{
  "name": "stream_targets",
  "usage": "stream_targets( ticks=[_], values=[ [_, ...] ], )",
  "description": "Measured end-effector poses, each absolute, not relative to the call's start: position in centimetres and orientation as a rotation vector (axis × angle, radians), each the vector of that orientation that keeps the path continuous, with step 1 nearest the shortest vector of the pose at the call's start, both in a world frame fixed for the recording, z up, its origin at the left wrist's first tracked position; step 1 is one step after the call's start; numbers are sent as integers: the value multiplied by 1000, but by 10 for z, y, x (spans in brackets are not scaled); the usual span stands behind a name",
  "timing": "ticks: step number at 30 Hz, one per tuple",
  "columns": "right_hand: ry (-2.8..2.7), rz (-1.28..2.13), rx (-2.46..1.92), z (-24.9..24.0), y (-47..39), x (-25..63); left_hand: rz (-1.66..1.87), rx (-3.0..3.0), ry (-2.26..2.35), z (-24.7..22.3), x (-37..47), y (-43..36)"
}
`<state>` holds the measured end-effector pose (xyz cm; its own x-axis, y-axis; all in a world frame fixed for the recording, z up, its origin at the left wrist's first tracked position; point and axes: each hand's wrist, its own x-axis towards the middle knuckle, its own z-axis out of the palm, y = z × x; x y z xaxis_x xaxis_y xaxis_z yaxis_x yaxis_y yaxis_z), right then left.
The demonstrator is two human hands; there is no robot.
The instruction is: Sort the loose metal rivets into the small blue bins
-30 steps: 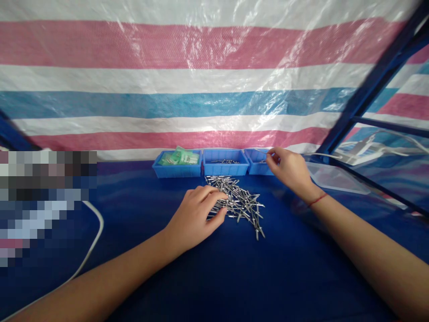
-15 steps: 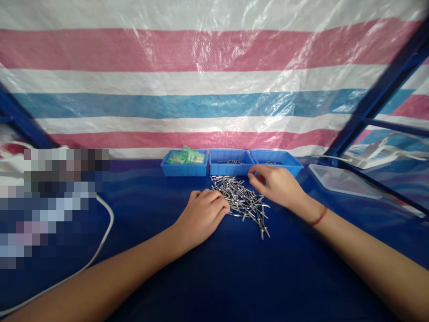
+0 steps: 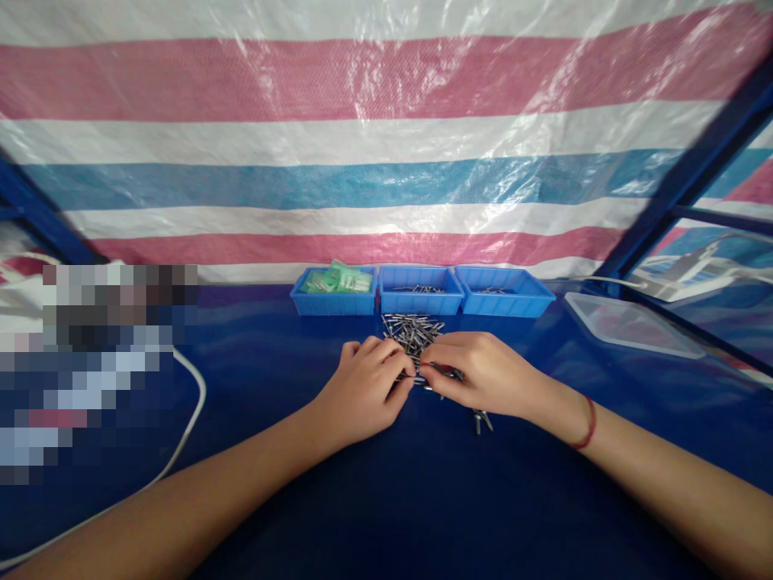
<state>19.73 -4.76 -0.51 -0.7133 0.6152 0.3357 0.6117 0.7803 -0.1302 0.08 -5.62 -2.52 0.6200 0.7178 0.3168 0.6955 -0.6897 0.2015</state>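
Observation:
A pile of small metal rivets (image 3: pixel 413 330) lies on the dark blue table cover (image 3: pixel 423 491). My left hand (image 3: pixel 362 389) rests on the pile's left side with curled fingers touching rivets. My right hand (image 3: pixel 483 375) lies over the pile's right side, fingertips pinched together at a rivet and meeting the left hand's fingertips. A red string circles my right wrist. Behind the pile stand three blue trays in a row: the left tray (image 3: pixel 334 302) holds green packets, the middle tray (image 3: pixel 421 300) and the right tray (image 3: pixel 507 302) hold a few rivets.
A striped pink, white and blue tarp (image 3: pixel 362 145) hangs behind the trays. A white cable (image 3: pixel 181 439) curves over the cover at the left. A clear plastic lid (image 3: pixel 628 325) lies at the right, beside a blue metal frame (image 3: pixel 676 193).
My right hand came back from the right tray to the pile and now pinches at a rivet next to my left hand. The left hand stayed on the pile.

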Motion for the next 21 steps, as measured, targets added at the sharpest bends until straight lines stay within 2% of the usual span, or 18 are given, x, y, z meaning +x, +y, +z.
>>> stream_targets(
  ticks=[5, 11, 21],
  values=[
    [-2617, 48, -922, -8, -49, 196, 637, 2744, 1194, -27, 1, -54],
    [-2589, 87, -916, -11, -45, 195, 873, 2602, 1159, -26, 1, -50],
    [-2308, 334, -946, -11, -46, 192, 1153, 2441, 1195, -28, 1, -47]
  ],
)
